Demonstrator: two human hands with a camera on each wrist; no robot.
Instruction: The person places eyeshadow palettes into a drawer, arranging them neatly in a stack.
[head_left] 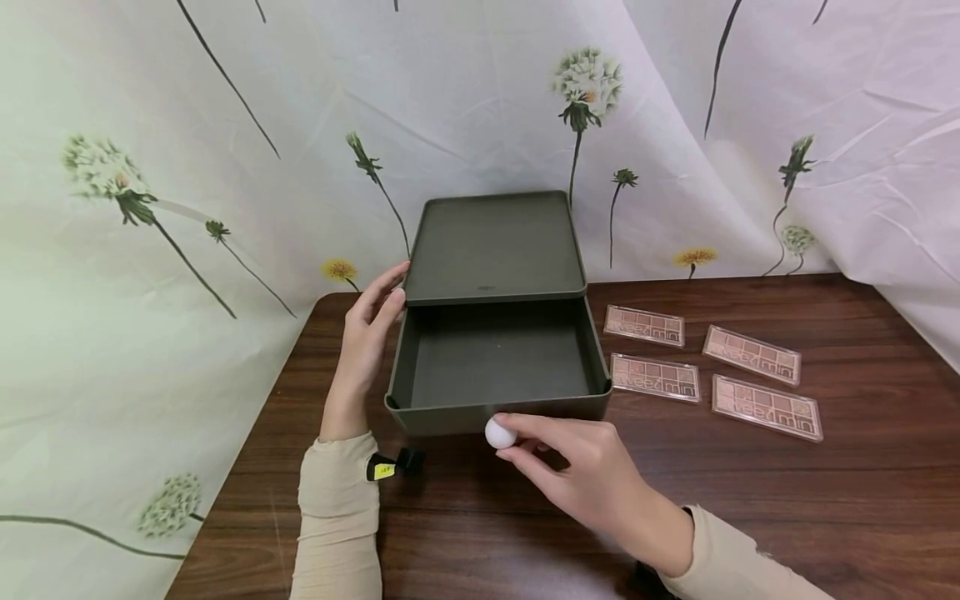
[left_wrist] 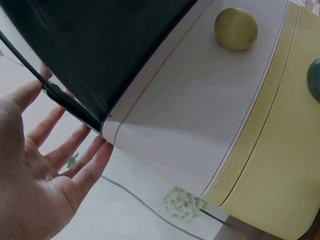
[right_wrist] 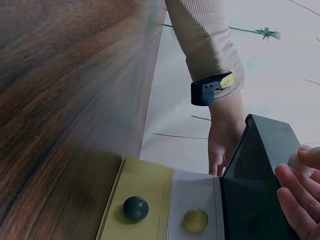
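Observation:
A small chest of drawers (head_left: 491,246) with a dark green top stands on the table. Its dark green top drawer (head_left: 498,362) is pulled out toward me, and nothing lies inside it. Between thumb and fingertips, my right hand (head_left: 588,462) pinches the round white knob (head_left: 495,433) on that drawer's front. My left hand (head_left: 363,337) rests against the chest's left side with fingers extended and spread. Below, in the left wrist view, are a white drawer (left_wrist: 185,105) with a yellow knob (left_wrist: 236,29) and a yellow drawer (left_wrist: 272,160). The yellow drawer's dark green knob (right_wrist: 135,208) shows in the right wrist view.
Several clear-lidded makeup palettes (head_left: 655,377) lie on the brown wooden table (head_left: 862,492) to the right of the chest. Behind the table hangs a white cloth (head_left: 480,100) printed with dandelions, close to the back of the chest.

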